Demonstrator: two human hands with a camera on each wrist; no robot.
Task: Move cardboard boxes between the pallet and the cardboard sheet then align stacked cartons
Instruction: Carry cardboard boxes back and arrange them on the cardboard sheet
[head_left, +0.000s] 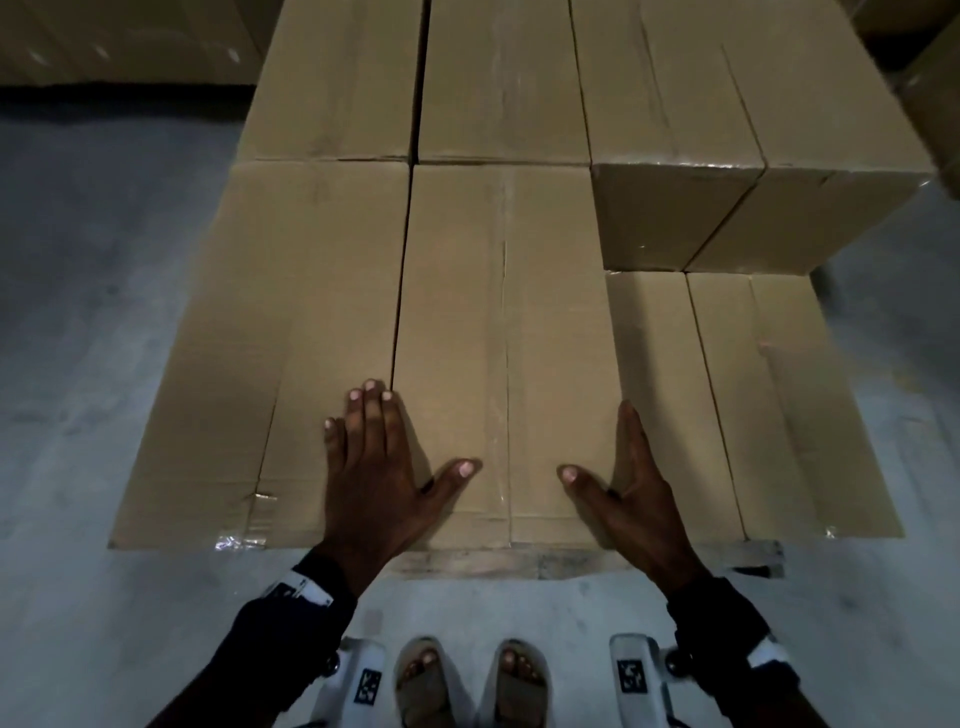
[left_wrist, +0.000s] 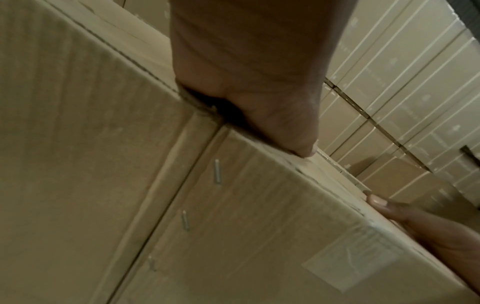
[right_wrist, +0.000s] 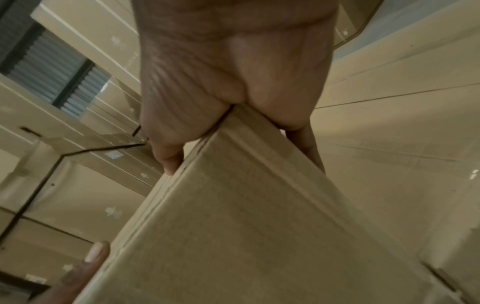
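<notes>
Cardboard boxes: plain brown cartons stood packed on a wooden pallet (head_left: 587, 564) whose worn front board showed below them, on a grey floor (head_left: 78, 312).
Left carton (head_left: 270, 353): sat flush against the middle one, top flaps taped, clear tape glinting at its near corner.
Left hand (head_left: 374, 467): lay flat, fingers straight and together, thumb spread wide; it pressed across the seam between left and middle cartons, at the middle carton's near left corner.
Middle carton (head_left: 498, 338): the one in hand; a long rectangular top with a taped centre seam, standing level with its left neighbour and above the lower cartons on the right.
Front face: in the left wrist view, corrugated ribbing, metal staples (left_wrist: 217, 171) along the joint and a clear tape patch showed.
Right hand (head_left: 631, 483): stood on edge against the carton's right side near the front corner, fingers straight, thumb resting on top; the right wrist view showed the palm wrapped over that corner.
Right cartons (head_left: 753, 395): a lower pair, with a taller pair (head_left: 727, 208) stacked behind.
Step, by my judgement: squaring the middle carton.
Doing it well: push evenly with both palms low on the walls, not on the flaps, which would dent; slide instead of lifting; check that the front edges run in line.
</notes>
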